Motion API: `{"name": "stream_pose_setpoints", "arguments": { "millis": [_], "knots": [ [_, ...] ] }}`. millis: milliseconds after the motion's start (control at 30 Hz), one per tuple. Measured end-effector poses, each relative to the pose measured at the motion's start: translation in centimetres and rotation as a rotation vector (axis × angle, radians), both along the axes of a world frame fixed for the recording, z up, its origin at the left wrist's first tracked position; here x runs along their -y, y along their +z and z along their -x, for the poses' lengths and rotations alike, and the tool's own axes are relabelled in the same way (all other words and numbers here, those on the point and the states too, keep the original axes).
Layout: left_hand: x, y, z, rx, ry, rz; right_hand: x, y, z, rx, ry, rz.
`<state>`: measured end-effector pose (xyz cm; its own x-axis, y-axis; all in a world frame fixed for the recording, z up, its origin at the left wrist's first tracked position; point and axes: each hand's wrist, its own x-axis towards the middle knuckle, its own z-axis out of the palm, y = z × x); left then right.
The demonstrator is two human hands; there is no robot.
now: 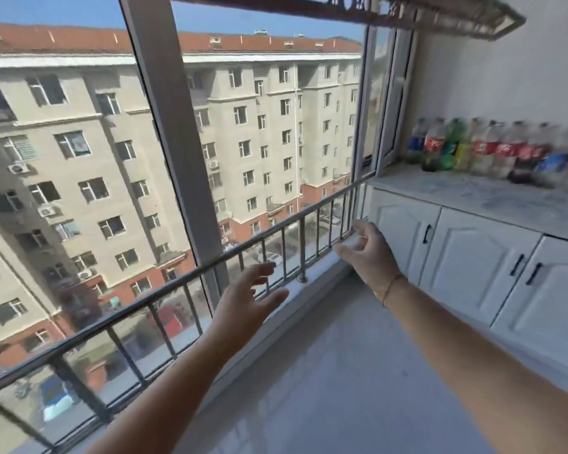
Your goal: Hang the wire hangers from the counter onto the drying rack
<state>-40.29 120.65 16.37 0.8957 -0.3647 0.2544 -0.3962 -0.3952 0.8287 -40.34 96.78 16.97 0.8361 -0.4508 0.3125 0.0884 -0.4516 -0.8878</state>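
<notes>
Both my arms reach forward over the balcony floor. My left hand (248,298) hovers near the window railing with fingers spread and relaxed, holding nothing. My right hand (369,249) is further ahead, near the corner where the railing meets the cabinets, fingers loosely bent and empty. The drying rack (440,14) runs overhead along the top of the view, blurred. The marble counter (473,198) tops the white cabinets at the right. No wire hangers show on the visible part of it.
A row of several plastic drink bottles (492,149) lines the counter's back against the wall. White cabinet doors (473,263) with black handles stand below. A metal railing (184,280) guards the big window at left. An opened window sash (391,103) stands near the counter's end.
</notes>
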Motion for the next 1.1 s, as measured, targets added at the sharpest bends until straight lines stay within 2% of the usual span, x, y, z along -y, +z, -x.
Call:
{"name": "stream_pose_setpoints", "arguments": {
  "millis": [233, 533, 700, 1100],
  "knots": [
    [10.9, -0.6, -4.0, -0.041, -0.275, 0.005, 10.3, -1.2, 3.6, -0.055, -0.303, -0.05],
    [26.2, -2.6, -6.3, -0.023, -0.511, -0.049, 22.1, -2.8, 6.7, -0.067, -0.525, -0.109],
    [35.7, -3.8, -8.1, -0.035, -0.563, -0.063, 30.7, -4.2, 6.7, -0.071, -0.582, -0.16],
    [57.3, -4.7, -10.8, -0.115, -0.605, -0.043, 52.7, -3.7, 6.8, -0.089, -0.71, -0.125]
  ]
}}
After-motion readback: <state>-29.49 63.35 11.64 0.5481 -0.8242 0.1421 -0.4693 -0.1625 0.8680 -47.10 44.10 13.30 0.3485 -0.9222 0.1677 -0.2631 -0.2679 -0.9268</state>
